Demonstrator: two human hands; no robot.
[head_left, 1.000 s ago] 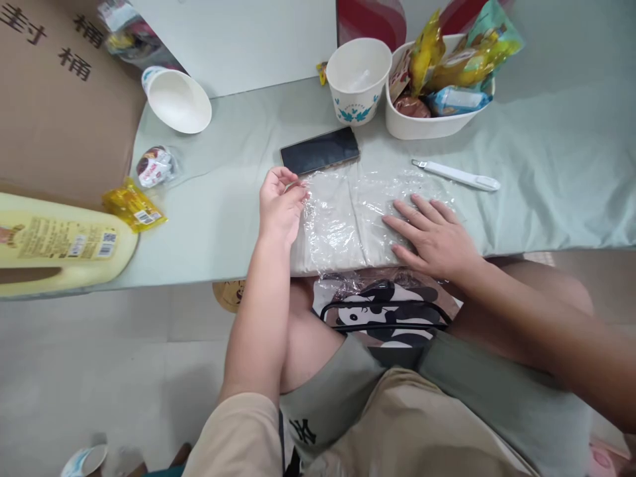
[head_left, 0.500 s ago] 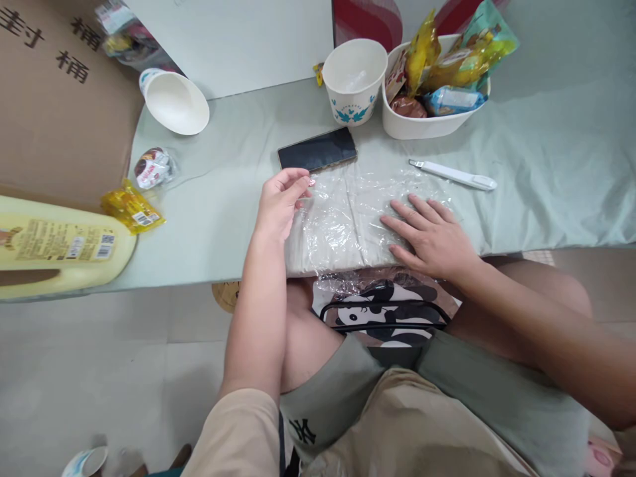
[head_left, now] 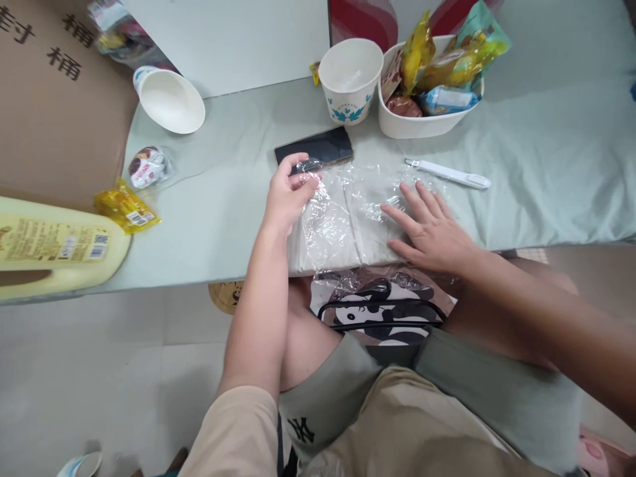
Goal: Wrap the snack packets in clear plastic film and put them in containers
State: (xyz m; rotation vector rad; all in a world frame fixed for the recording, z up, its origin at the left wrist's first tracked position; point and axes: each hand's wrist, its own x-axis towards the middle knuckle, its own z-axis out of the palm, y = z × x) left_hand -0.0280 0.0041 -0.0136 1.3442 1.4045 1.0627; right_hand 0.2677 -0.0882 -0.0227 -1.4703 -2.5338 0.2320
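A crinkled sheet of clear plastic film is spread over the cloth at the table's front edge, and part of it hangs down past the edge. At its left side, my left hand is closed, with the film's upper left corner between thumb and fingers. My right hand rests on the film's right side with its fingers spread and holds nothing. A dark phone lies just behind my left hand. Beyond my right fingertips is a white utility knife.
Behind stand a paper cup and a white tub of wrapped snacks. To the left are a tipped paper bowl, a round wrapped snack, a yellow packet, a pale yellow jug and a cardboard box.
My left hand has moved up slightly and drawn the film's corner up over the phone's lower edge. My right hand's fingers have lifted and spread a little.
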